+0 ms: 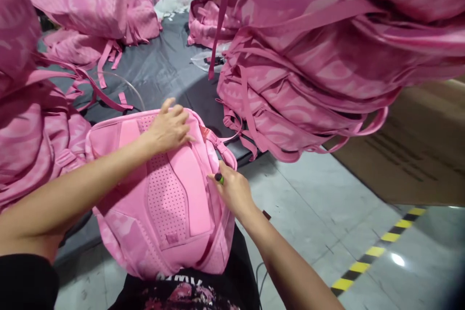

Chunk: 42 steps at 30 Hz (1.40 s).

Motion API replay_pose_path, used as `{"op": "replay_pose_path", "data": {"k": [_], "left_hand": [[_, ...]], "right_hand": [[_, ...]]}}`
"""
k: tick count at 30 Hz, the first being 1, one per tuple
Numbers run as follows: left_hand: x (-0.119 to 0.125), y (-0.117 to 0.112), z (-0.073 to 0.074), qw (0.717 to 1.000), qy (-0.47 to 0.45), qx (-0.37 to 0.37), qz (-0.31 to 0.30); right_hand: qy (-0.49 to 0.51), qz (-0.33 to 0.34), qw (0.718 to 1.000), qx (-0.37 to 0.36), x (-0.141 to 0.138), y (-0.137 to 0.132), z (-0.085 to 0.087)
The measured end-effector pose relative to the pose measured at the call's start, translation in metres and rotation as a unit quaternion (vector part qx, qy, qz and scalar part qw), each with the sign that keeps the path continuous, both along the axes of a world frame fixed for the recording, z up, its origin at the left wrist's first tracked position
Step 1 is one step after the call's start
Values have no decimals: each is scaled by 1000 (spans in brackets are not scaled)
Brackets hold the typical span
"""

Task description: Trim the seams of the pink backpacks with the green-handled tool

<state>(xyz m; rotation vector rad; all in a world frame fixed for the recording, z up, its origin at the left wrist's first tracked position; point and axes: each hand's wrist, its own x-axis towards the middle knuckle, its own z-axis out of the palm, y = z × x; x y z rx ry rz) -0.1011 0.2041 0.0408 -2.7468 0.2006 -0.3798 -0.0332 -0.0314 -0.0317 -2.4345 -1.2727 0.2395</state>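
Note:
A pink backpack (170,198) lies back panel up across the table edge and my lap, its mesh padding facing me. My left hand (169,128) rests flat on the top of the back panel, fingers spread. My right hand (232,189) is closed around a small tool with a green and black tip (219,178), held against the backpack's right side near the shoulder strap (221,147).
Heaps of pink backpacks stand on the dark grey table (163,72): a tall stack on the right (308,72), more on the left (32,140) and at the back (83,0). A cardboard sheet (417,150) and yellow-black floor tape (378,252) lie on the right.

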Motion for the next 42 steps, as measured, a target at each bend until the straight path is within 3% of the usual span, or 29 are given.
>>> {"op": "replay_pose_path", "data": {"k": [2,4,9,12,14,17,20,24,26,29,32,42], "left_hand": [[2,-10,-13,996,46,-37,-70],[6,-4,-16,990,72,-59,-105],[7,32,-4,997,47,-65,-10],[-4,11,-6,994,60,-87,-13],[-12,-14,-11,992,66,-106,-34],[-17,-41,-16,990,64,-123,-26],[-17,-49,-17,989,66,-135,2],[-23,-53,-20,980,60,-191,6],[-31,-57,-24,974,48,-223,-10],[-41,-63,-34,973,28,-228,-22],[-43,-67,-41,978,9,-206,-7],[-41,-68,-45,976,-40,-211,-29]], "right_hand": [[0,-7,1000,-13,1,1,-2],[8,-13,1000,-7,2,1,-5],[53,-17,998,18,11,1,-8],[110,-20,993,30,17,-1,2],[139,-40,985,98,20,-6,16],[178,-96,952,231,21,-17,42],[317,-102,908,254,17,-22,56],[465,-89,823,313,9,-19,42],[478,-105,805,336,6,-18,29],[422,-177,826,330,1,-18,15],[348,-225,854,315,-8,-12,12],[303,-165,892,291,-18,3,4]]}}
